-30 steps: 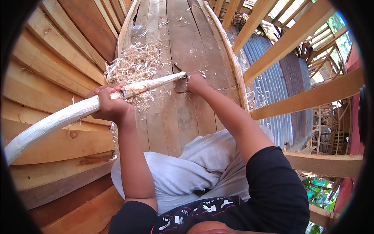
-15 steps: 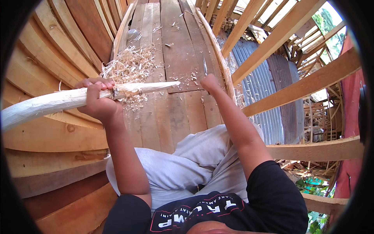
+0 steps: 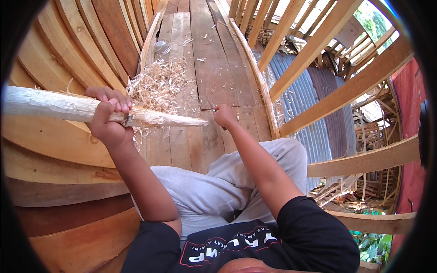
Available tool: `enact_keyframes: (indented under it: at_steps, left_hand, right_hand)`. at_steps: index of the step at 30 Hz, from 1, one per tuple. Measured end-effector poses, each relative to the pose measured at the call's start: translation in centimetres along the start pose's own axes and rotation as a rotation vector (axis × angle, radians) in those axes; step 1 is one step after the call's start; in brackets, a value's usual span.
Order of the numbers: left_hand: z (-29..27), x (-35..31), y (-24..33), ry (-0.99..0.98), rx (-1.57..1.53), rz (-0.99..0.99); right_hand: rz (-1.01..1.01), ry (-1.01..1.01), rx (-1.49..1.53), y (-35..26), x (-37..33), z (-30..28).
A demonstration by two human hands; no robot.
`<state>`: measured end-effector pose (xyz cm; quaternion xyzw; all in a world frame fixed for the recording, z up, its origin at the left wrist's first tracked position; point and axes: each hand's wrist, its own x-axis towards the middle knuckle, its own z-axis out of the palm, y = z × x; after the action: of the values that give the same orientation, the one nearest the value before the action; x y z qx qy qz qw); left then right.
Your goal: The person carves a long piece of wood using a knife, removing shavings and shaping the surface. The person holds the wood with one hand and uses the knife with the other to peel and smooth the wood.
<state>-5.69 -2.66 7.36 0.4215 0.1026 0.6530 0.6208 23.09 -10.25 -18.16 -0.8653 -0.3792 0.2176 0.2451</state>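
Note:
My left hand [image 3: 109, 119] grips a long pale wooden stick [image 3: 50, 105] that lies nearly level across the left side. Its carved, tapered point reaches to just left of my right hand. My right hand [image 3: 225, 117] is closed around a small tool, probably a knife [image 3: 212, 108]; only a short dark tip shows above the fist. The right hand sits just off the stick's point, over the floor planks [image 3: 214, 68]. A heap of curly wood shavings [image 3: 157, 84] lies on the planks behind the stick.
I sit inside a wooden boat hull, grey trousers over the planks. Curved hull boards [image 3: 59, 59] rise on the left, open wooden ribs [image 3: 318, 50] on the right, with corrugated metal sheet [image 3: 314, 104] beyond. A small clear round object [image 3: 161, 46] lies past the shavings.
My left hand has raised the stick and swung it level, further left. My right hand has drawn back from the stick's tip toward me.

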Motion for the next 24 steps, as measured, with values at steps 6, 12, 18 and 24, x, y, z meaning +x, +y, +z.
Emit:
enact_keyframes:
  at_steps: [6,12,18,24]
  left_hand:
    - [-0.8,0.1,0.9,-0.064,-0.001,-0.041]
    - [-1.3,0.1,1.4,-0.081,0.001,-0.053]
    - [-1.9,0.2,1.6,-0.123,-0.002,-0.057]
    - [-1.7,0.2,1.4,-0.137,-0.001,-0.050]
  right_hand:
    - [0.361,0.291,-0.080,2.8,-0.6,-1.2]
    - [0.124,-0.085,-0.269,-0.2,-4.2,0.5]
    - [0.190,0.089,-0.221,3.3,-3.3,-0.2]
    - [0.139,-0.437,-0.417,1.3,-4.6,-1.2]
